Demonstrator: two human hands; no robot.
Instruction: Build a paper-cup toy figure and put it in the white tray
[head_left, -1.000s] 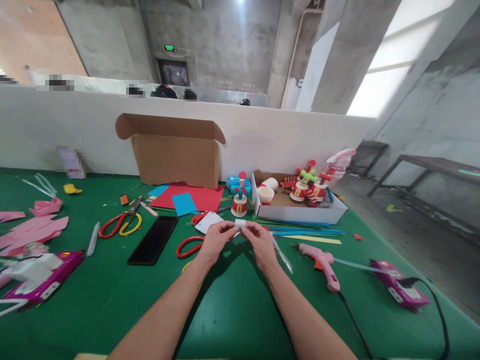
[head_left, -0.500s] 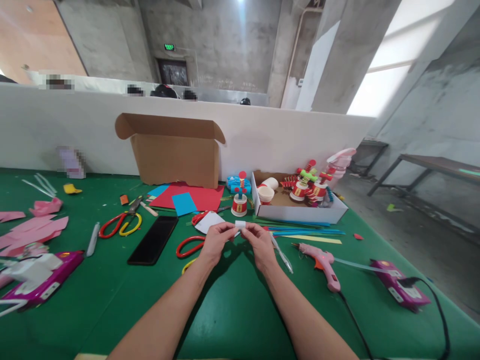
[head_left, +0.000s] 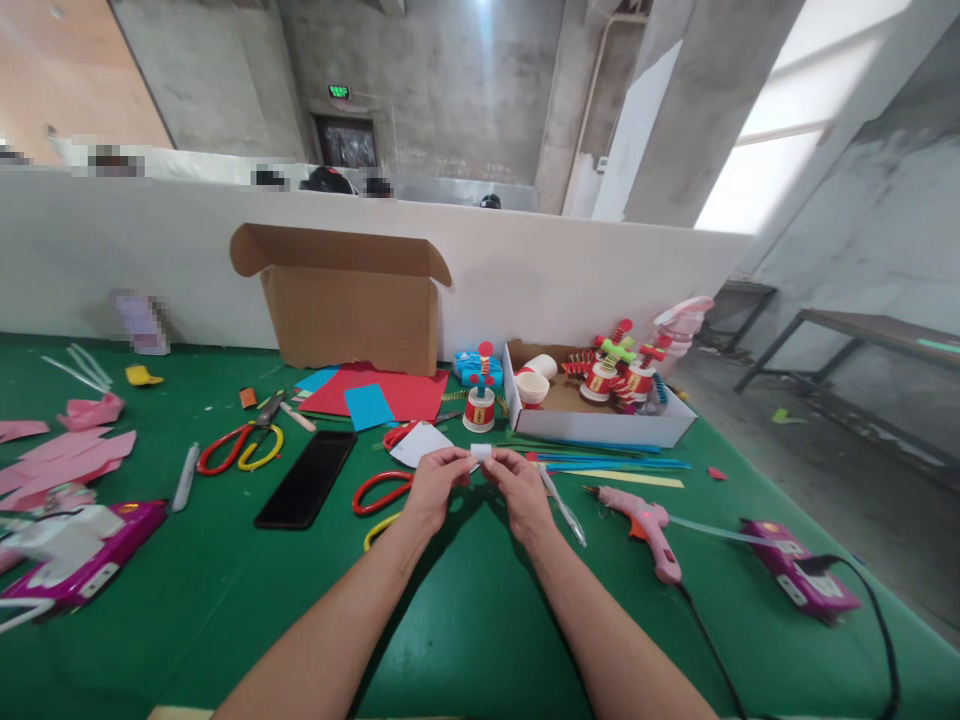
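Both of my hands meet above the green table (head_left: 465,600). My left hand (head_left: 436,488) and my right hand (head_left: 523,491) pinch a small white paper roll (head_left: 481,452) between their fingertips. The roll hangs a little above the table. Just beyond it stands a small red and white paper-cup toy (head_left: 478,405). Red-handled scissors (head_left: 382,490) lie under my left hand, and a clear pen (head_left: 564,509) lies to the right of my right hand.
A black phone (head_left: 306,479), red-and-yellow scissors (head_left: 240,445), red and blue paper sheets (head_left: 375,394) and an open cardboard box (head_left: 349,300) lie to the left. A white tray (head_left: 600,425) holds finished toys. A pink glue gun (head_left: 645,525) and magenta glue guns (head_left: 795,580) lie right; another (head_left: 82,560) lies left.
My hands and the white roll have drifted slightly downward. Nothing else on the table has moved.
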